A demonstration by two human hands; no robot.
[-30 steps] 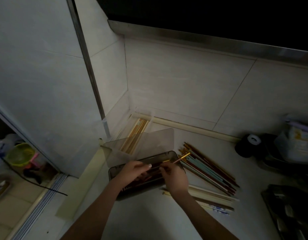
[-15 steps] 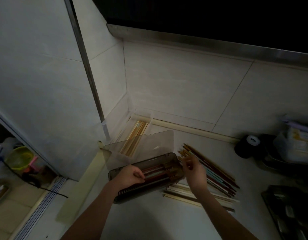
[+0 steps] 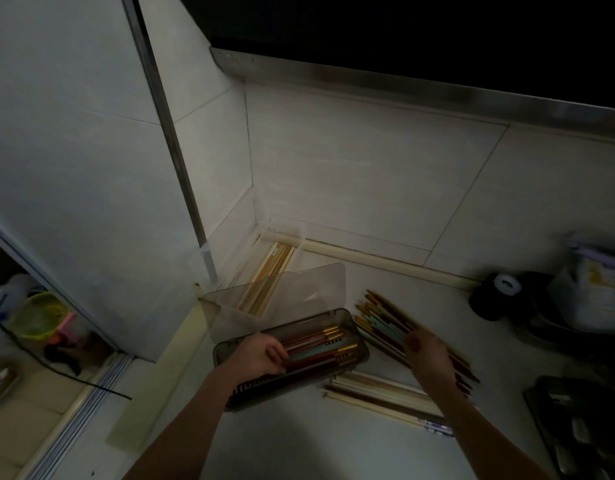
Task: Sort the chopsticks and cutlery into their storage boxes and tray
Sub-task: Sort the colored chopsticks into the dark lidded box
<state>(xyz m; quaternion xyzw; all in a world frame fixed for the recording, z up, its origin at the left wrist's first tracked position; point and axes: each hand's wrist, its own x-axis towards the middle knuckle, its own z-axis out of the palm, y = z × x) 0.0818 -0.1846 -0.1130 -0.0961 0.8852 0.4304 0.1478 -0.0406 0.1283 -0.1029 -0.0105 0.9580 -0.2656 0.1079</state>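
Observation:
A dark translucent storage box (image 3: 299, 393) lies open on the counter, its lid (image 3: 281, 292) standing up behind it. Several coloured chopsticks with gold tips (image 3: 319, 348) lie inside. My left hand (image 3: 261, 355) reaches into the box's near end, fingertips resting on those chopsticks. To the right, a loose pile of coloured chopsticks (image 3: 378, 317) lies on the counter. My right hand (image 3: 429, 355), blurred, is over that pile with its fingers down on it. Pale chopsticks (image 3: 375, 393) lie in front of the box. A clear box of wooden chopsticks (image 3: 274, 268) sits in the corner.
A black tape roll (image 3: 496, 292) and plastic containers (image 3: 593, 289) stand at the right by the wall. A dark tray holding cutlery (image 3: 576, 427) sits at the right front. Tiled walls close the corner. The counter edge drops to the floor on the left.
My right hand put a gold-tipped chopstick into the dark box, then moved right onto the loose coloured pile. My left hand stayed in the box.

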